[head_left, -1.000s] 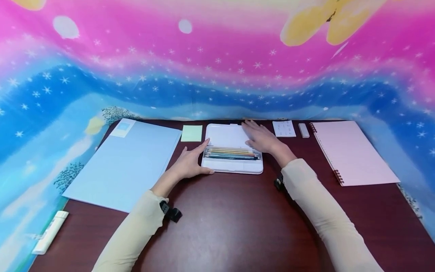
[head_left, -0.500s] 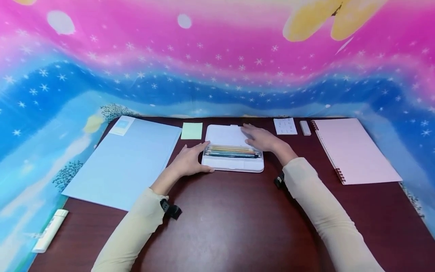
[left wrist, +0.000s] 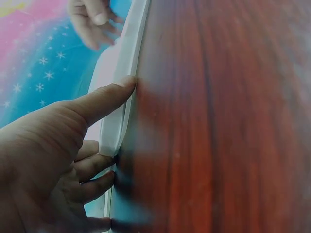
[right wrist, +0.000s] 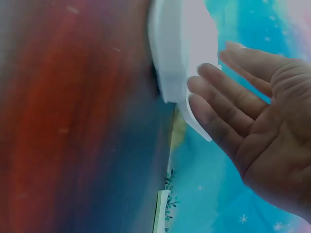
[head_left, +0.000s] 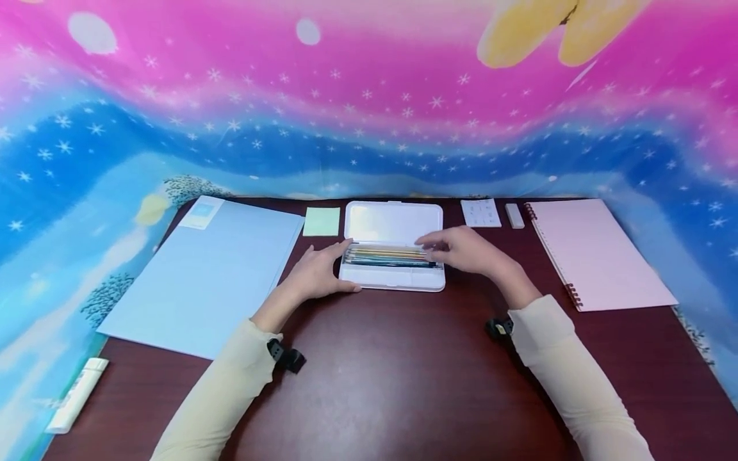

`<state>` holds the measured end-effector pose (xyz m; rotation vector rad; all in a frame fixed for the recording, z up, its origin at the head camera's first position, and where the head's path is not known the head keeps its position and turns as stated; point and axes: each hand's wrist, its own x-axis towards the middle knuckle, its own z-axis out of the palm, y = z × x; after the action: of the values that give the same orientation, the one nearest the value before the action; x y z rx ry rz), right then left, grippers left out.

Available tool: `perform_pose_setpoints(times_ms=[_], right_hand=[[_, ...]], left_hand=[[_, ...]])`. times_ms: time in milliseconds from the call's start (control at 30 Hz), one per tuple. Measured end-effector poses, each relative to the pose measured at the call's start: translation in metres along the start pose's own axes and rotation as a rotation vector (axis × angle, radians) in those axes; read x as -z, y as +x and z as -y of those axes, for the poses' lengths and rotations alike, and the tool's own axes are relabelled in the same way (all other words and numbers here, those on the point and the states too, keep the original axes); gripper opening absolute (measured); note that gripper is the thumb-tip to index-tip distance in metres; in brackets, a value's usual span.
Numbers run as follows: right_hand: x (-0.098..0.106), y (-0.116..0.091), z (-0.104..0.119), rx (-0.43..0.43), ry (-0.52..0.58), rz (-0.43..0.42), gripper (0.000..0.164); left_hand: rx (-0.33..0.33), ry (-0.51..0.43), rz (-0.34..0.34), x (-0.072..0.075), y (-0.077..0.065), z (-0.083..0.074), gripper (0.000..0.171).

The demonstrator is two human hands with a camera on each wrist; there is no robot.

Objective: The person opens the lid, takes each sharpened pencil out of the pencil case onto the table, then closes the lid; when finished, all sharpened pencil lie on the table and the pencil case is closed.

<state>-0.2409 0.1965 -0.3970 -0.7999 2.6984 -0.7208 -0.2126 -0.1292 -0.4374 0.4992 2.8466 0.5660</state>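
Note:
A white pencil case (head_left: 398,278) lies open on the table, its lid (head_left: 394,221) laid back toward the wall. Several pencils (head_left: 386,257) lie side by side in its middle. My left hand (head_left: 314,272) holds the case's left end, thumb at the front edge and index finger at the back of the tray. In the left wrist view the thumb rests on the case's edge (left wrist: 119,124). Over the case's right end hovers my right hand (head_left: 464,250), fingertips above the pencil ends. The right wrist view shows its fingers loosely extended beside the case (right wrist: 172,53), with nothing held.
A blue folder (head_left: 202,275) lies left, with a green sticky-note pad (head_left: 321,221) beside it. At the right are a small white paper (head_left: 481,213), an eraser (head_left: 514,216) and a pink spiral notebook (head_left: 599,256). A white tube-like object (head_left: 77,396) lies at the left table edge.
My right hand has left the case's lid and moved toward me, over the right ends of the pencils. The left hand has stayed on the case.

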Motion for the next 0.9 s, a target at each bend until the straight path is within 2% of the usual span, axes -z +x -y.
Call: perform_pose_setpoints(times_ms=[167, 300, 500, 733, 900], right_hand=[[-0.014, 0.001, 0.006, 0.01, -0.107, 0.021, 0.033], [-0.018, 0.003, 0.008, 0.038, -0.169, 0.016, 0.027], [-0.019, 0.003, 0.008, 0.06, -0.183, 0.002, 0.021], [-0.021, 0.006, 0.009, 0.038, -0.256, -0.006, 0.022], [-0.021, 0.006, 0.008, 0.02, -0.234, -0.018, 0.017]], left_hand=[[0.015, 0.048, -0.014, 0.002, -0.005, 0.002, 0.106], [0.018, 0.052, -0.014, 0.002, -0.006, 0.003, 0.106], [0.018, 0.041, -0.013, 0.002, -0.006, 0.003, 0.106], [0.009, 0.034, -0.014, 0.001, -0.004, 0.001, 0.106], [0.011, 0.024, -0.003, 0.0, -0.003, -0.001, 0.106]])
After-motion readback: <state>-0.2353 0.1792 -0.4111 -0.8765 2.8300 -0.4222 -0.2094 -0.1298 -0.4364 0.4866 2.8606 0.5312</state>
